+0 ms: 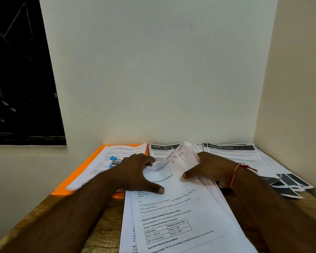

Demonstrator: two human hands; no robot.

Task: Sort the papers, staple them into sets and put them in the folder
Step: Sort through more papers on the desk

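A stack of printed papers (181,221) lies in the middle of the wooden table, its top sheet showing a table of order values. My left hand (137,172) presses flat on the upper part of that sheet, fingers spread. My right hand (210,170) holds the far right corner of some sheets, which are lifted and blurred (181,157). An orange folder (66,187) lies at the left with a white paper set (102,165) on it. A blue stapler (114,161) rests on that set, just beyond my left hand.
Two more piles sit against the back wall: one headed "2754" (161,148) and one headed "DRESSING TABLE" (244,154) spreading to the right. Walls close in the table at the back and right. A dark window (22,70) is at the left.
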